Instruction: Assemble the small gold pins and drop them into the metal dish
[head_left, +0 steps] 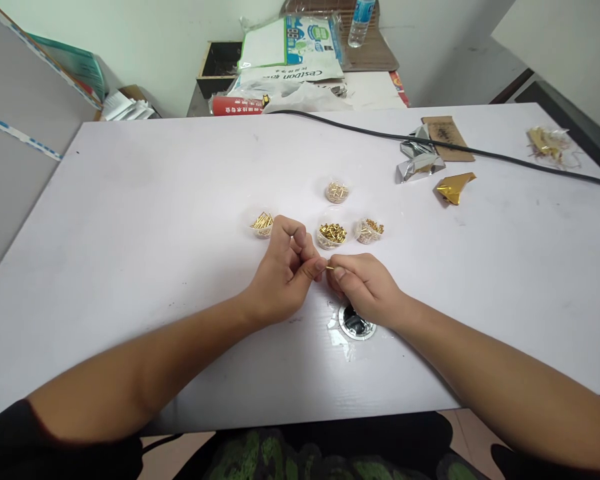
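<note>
A thin gold-coloured pin point(330, 268) bridges the small gap between my two hands. My left hand point(289, 273) pinches its left end with thumb and forefinger. On the other end, my right hand point(363, 283) is closed with the thumb pressed on top. Just beyond them stand small clear cups of tiny gold metal parts: a cup of short pieces point(332, 235) in front, a cup of mixed-looking pieces point(369, 231) to its right, a paler-filled cup point(337, 192) behind. A cup of slender pins point(263, 224) is partly covered by my left hand.
A round black-and-silver disc point(357, 323) lies under my right wrist. A black cable point(380, 133) crosses the back of the white table point(130, 253). Crumpled silver foil point(420, 163), gold foil point(455, 188), brown card point(449, 139) and a plastic bag point(550, 144) lie at the back right.
</note>
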Tool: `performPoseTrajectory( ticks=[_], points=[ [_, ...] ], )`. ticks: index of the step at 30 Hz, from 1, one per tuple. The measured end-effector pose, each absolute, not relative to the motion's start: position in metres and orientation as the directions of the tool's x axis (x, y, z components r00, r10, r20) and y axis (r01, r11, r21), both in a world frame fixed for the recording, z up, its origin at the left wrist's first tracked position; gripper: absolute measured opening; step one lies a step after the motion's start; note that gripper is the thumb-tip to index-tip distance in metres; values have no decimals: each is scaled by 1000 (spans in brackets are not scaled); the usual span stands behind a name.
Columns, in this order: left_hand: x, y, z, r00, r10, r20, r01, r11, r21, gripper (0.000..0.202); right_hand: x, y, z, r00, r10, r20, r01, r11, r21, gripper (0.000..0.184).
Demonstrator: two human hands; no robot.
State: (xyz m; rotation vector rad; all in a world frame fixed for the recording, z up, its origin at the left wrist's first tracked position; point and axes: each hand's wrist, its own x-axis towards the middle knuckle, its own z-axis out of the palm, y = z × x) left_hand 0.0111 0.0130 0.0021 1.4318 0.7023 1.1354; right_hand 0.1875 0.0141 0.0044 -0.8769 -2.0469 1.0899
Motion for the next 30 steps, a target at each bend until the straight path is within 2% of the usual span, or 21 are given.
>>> performPoseTrajectory(
  ticks=[8,18,24,30],
  points=[
    [9,14,-1,378,898,225,-129,-190,973,28,186,14,6,-566,791,231,306,462,-832,23],
    [7,16,0,438,889,130,-77,-106,991,27,188,17,6,-595,787,161,220,353,-909,28],
    [5,19,-2,422,892,162,-9,-175,985,20,189,17,6,-576,806,135,225,316,-922,31],
    [5,20,8,383,923,45,-44,-31,999,26,192,17,1,-546,836,59,175,183,-967,32]
  ],
)
